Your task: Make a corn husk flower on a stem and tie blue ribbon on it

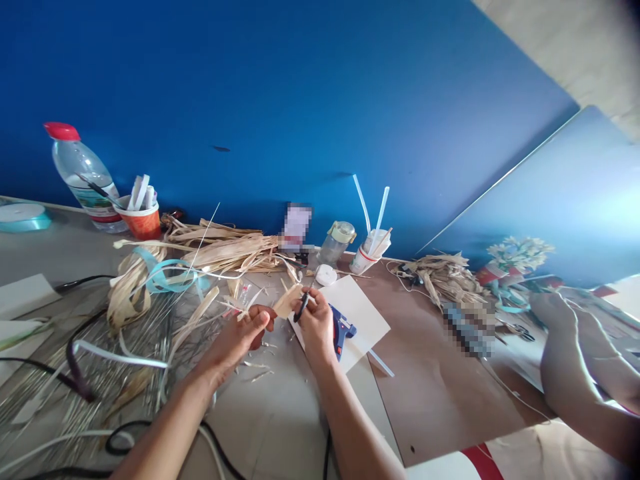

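My left hand [255, 327] is closed, pinching a pale piece of dried husk [287, 303] by its left end. The husk piece spans toward my right hand [319, 327], whose fingers are closed around small dark scissors [302, 307]. The scissors lie right against the husk's right end; whether the blades are parted cannot be made out. A blue glue gun [344, 331] rests on white card [363, 320], partly hidden behind my right hand. Husk scraps [260, 375] are scattered on the table below my left hand.
Dried husk bundles [230, 247] lie behind my hands. Thin wires [135, 347] and cables spread at the left. A water bottle [83, 173], a cup of white sticks [143, 217], a jar [336, 245] and a cup of glue sticks [369, 259] line the blue partition. Another person's arms [570, 347] are at the right.
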The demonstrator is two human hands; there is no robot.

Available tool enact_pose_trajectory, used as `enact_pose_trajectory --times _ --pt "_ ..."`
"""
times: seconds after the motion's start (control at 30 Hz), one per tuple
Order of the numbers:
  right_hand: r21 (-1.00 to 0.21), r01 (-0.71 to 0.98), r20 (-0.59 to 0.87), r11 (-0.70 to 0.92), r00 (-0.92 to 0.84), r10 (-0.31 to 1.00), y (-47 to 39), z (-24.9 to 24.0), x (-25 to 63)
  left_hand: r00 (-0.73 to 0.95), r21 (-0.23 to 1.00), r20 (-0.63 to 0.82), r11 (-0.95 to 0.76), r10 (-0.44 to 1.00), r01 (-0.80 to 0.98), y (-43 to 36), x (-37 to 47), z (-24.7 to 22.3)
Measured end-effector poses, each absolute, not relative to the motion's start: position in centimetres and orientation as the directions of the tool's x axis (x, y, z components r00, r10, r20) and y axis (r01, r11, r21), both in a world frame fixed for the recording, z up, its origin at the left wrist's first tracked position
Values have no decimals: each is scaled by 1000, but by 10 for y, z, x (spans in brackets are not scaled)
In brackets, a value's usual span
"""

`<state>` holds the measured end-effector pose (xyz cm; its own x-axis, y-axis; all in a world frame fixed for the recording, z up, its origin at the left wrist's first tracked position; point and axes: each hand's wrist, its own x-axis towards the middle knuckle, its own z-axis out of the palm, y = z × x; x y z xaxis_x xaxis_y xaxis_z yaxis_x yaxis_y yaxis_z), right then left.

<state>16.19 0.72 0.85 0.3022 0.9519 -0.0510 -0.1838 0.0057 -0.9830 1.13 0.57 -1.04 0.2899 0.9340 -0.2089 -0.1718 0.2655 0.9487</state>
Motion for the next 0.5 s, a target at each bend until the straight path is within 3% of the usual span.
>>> enact_pose_trajectory --times 0.13,0.27,0.43,0.5 --pt "-962 -252 -28 102 465 885 5 -1 149 311 951 -210 267 927 -156 5 20 -11" --pt "-971 -198 47 136 399 916 0 -8 136 210 971 -209 228 955 -72 6 21 -11" --pt "-950 189 311 249 472 825 -2 -1 148 126 961 -241 219 962 168 8 12 -2" --pt "-919 292 371 267 404 836 0 2 159 119 947 -192 151 974 284 7 11 3"
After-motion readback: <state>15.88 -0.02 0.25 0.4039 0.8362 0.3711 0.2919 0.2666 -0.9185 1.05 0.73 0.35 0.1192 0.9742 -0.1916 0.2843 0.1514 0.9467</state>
